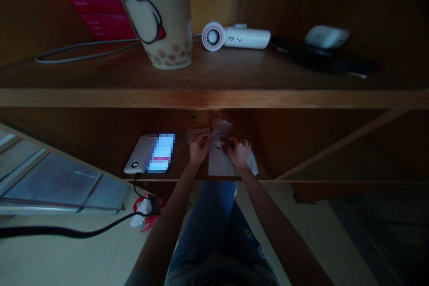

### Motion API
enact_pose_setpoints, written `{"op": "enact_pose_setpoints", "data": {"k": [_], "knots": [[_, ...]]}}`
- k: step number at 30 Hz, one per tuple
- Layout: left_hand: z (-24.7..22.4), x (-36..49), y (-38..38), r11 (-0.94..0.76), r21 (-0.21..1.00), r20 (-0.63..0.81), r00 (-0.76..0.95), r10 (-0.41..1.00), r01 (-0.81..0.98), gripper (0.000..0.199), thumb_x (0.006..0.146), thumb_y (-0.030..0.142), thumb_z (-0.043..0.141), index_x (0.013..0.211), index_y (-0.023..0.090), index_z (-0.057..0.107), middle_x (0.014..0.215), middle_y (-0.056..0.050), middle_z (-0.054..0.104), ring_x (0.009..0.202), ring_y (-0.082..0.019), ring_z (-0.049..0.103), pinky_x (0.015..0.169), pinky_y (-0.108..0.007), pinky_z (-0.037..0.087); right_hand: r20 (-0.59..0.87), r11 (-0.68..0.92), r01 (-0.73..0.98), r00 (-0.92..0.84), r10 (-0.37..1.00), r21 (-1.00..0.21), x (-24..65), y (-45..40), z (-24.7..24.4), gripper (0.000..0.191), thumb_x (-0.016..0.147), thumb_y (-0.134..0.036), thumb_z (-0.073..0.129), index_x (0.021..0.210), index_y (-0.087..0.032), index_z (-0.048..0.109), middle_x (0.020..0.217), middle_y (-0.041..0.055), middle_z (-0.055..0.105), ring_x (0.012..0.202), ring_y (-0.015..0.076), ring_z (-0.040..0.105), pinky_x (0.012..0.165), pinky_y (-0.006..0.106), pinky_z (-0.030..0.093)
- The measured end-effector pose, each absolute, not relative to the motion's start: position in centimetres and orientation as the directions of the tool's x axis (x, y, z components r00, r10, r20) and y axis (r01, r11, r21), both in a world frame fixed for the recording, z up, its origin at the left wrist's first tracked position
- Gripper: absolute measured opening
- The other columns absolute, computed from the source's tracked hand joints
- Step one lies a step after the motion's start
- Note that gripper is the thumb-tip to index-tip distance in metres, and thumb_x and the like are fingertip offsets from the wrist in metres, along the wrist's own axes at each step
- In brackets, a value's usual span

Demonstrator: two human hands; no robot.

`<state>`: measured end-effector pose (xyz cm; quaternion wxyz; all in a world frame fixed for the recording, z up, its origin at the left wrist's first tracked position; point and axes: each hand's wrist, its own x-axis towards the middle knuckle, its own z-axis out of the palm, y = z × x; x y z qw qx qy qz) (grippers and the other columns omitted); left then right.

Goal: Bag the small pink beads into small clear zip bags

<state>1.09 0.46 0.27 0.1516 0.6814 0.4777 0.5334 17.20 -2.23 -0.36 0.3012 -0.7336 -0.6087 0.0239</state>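
Observation:
On the lower shelf both of my hands work over a white sheet of paper, perhaps a tissue. My left hand is closed in a pinch at the paper's left edge, with a speck of pink at its fingertips. What it grips is too small to make out. My right hand rests above the sheet, thumb and fingers pinched together beside small dark bits. Whatever is between those fingertips is hidden. Crinkled clear plastic lies just behind, and another clear plastic piece is by the left hand.
Left on this shelf lie a white power bank with a cable and a lit phone. The upper shelf holds a bubble-tea cup, a small white fan, a white rounded case and a black item.

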Motion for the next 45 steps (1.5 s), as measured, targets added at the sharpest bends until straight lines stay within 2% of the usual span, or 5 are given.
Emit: {"op": "enact_pose_setpoints", "data": {"k": [12,19,24,35,45], "knots": [[0.09,1.06,0.52,-0.491,0.708,0.574,-0.01,0.819,0.508,0.013,0.081,0.026,0.054,0.084,0.018,0.064,0.084,-0.005,0.066,0.082,-0.016,0.061,0.077,-0.029,0.046,0.384,-0.01,0.82,0.278,0.88,-0.572,17.3,-2.27,-0.2,0.017,0.075,-0.018,0.05,0.085,-0.024,0.063,0.085,0.0029,0.066,0.088,0.0221,0.052,0.081,0.035,0.033],[0.21,1.3,0.54,-0.515,0.652,0.513,0.178,0.84,0.557,0.012,0.079,0.02,0.055,0.086,0.021,0.065,0.086,-0.003,0.067,0.084,-0.016,0.06,0.08,-0.029,0.047,0.388,0.218,0.499,0.266,0.882,-0.839,17.59,-2.12,-0.74,0.016,0.077,-0.026,0.052,0.092,-0.023,0.057,0.084,0.001,0.064,0.082,0.0161,0.059,0.075,0.029,0.044],[0.09,1.35,0.6,-0.514,0.651,0.489,0.209,0.847,0.559,0.014,0.08,0.023,0.054,0.088,0.022,0.065,0.086,-0.003,0.067,0.081,-0.016,0.061,0.079,-0.03,0.047,0.344,0.26,0.33,0.228,0.911,-0.908,17.26,-2.05,-0.73,0.017,0.075,-0.033,0.055,0.086,-0.021,0.058,0.083,0.002,0.064,0.076,0.0149,0.061,0.07,0.027,0.047],[0.0,1.34,0.63,-0.529,0.662,0.499,0.214,0.84,0.531,0.015,0.079,0.02,0.054,0.088,0.021,0.066,0.085,-0.003,0.068,0.079,-0.016,0.062,0.077,-0.03,0.048,0.258,0.2,0.298,0.169,0.951,-0.933,17.02,-2.33,-0.67,0.02,0.075,-0.038,0.055,0.084,-0.021,0.059,0.082,0.0028,0.065,0.065,0.0138,0.06,0.061,0.026,0.049],[0.2,1.23,0.57,-0.5,0.718,0.513,0.118,0.85,0.485,0.014,0.08,0.021,0.053,0.089,0.019,0.065,0.088,-0.004,0.068,0.083,-0.016,0.062,0.078,-0.029,0.048,0.326,0.159,0.453,0.317,0.891,-0.877,17.4,-2.31,-0.31,0.02,0.081,-0.031,0.047,0.093,-0.02,0.059,0.092,0.005,0.066,0.084,0.0159,0.062,0.074,0.029,0.047]]}}
